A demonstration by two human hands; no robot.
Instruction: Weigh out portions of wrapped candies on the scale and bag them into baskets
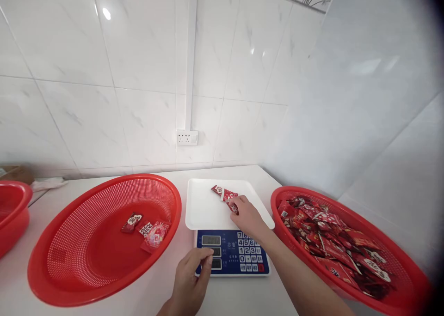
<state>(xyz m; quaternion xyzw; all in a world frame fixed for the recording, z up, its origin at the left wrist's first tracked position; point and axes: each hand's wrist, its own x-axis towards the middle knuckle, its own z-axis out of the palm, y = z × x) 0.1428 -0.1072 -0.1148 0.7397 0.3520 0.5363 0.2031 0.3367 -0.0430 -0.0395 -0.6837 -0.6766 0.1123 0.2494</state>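
Observation:
A digital scale with a white tray stands in the middle of the table. My right hand reaches over the tray, its fingers closed on a small red packet. Touching or very close to that packet lie a red packet and a smaller dark red packet, both on the tray. My left hand is in front of the scale's displays, thumb and forefinger pressed together with nothing visible between them.
At left, a large red basket holds several packets, including a pink one. Another red basket at right is heaped with red packets. A third red basket is cut off at the left edge. Behind the white table rises a tiled wall.

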